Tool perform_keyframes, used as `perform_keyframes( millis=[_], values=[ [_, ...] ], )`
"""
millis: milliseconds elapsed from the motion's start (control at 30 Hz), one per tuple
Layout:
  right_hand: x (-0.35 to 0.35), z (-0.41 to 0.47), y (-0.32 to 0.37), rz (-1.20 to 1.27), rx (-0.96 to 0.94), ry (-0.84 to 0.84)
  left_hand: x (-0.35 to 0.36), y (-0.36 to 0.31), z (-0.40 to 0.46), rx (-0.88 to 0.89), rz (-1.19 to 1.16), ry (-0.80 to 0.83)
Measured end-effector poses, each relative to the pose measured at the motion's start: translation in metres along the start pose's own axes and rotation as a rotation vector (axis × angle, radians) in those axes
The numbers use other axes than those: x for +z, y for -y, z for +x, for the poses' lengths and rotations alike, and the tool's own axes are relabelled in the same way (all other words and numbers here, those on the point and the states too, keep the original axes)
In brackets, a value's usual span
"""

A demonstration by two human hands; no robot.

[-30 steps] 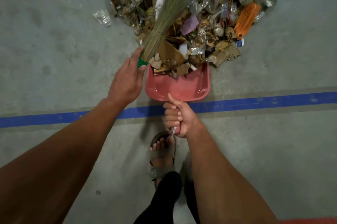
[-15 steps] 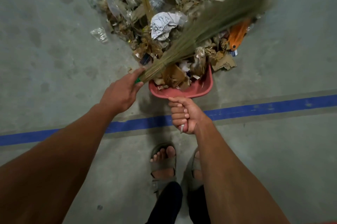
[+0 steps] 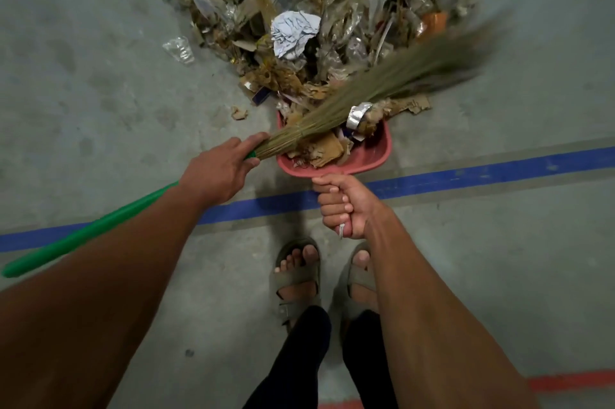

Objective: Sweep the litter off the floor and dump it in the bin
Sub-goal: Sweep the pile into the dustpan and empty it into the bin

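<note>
A big heap of litter (image 3: 326, 29), plastic wrap, cardboard scraps and crumpled paper, lies on the grey floor ahead of me. My left hand (image 3: 219, 168) grips a grass broom (image 3: 382, 85) where the bristles meet its green handle (image 3: 83, 235); the blurred bristles slant right across the heap's near edge. My right hand (image 3: 342, 205) grips the handle of a red dustpan (image 3: 376, 155), whose mouth faces the heap. Cardboard pieces and a foil scrap lie in the pan. No bin is in view.
A blue tape line (image 3: 482, 168) crosses the floor just behind the dustpan. My sandalled feet (image 3: 299, 272) stand right below my hands. A crushed clear cup (image 3: 179, 49) lies alone left of the heap. Red tape (image 3: 572, 382) marks the floor at the lower right.
The broom's bristles have swung from the upper middle down to the right over the heap. More scraps lie in the dustpan, and the green handle now shows at the left.
</note>
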State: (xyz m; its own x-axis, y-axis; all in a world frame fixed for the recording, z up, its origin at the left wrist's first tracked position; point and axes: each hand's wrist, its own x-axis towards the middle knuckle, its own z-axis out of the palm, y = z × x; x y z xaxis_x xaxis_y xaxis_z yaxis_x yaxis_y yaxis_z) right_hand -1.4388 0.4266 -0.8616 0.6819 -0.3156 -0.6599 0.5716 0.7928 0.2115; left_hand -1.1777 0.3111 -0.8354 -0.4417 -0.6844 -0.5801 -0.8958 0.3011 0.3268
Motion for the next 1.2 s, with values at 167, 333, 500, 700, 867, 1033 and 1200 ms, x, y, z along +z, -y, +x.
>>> perform_keyframes(
  millis=[167, 333, 500, 700, 867, 1033, 1200],
  values=[
    [0.017, -0.04, -0.012, -0.064, -0.001, -0.033, -0.012, -0.027, -0.03, 0.015, -0.015, -0.008],
    [0.054, -0.106, -0.043, -0.107, -0.004, -0.09, -0.039, -0.072, -0.088, 0.001, -0.069, -0.033],
    [0.107, -0.191, -0.077, -0.128, 0.01, -0.118, -0.087, -0.126, -0.163, 0.013, -0.13, -0.046],
    [0.187, -0.299, -0.114, -0.189, -0.015, -0.129, -0.176, -0.197, -0.254, -0.024, -0.134, -0.07],
    [0.258, -0.387, -0.145, -0.19, -0.056, -0.111, -0.256, -0.25, -0.323, 0.001, -0.084, -0.114],
    [0.309, -0.46, -0.177, -0.212, -0.101, -0.081, -0.318, -0.295, -0.386, 0.005, -0.027, -0.147],
    [0.34, -0.521, -0.213, -0.232, -0.138, -0.028, -0.357, -0.333, -0.44, -0.001, 0.009, -0.152]
  ],
)
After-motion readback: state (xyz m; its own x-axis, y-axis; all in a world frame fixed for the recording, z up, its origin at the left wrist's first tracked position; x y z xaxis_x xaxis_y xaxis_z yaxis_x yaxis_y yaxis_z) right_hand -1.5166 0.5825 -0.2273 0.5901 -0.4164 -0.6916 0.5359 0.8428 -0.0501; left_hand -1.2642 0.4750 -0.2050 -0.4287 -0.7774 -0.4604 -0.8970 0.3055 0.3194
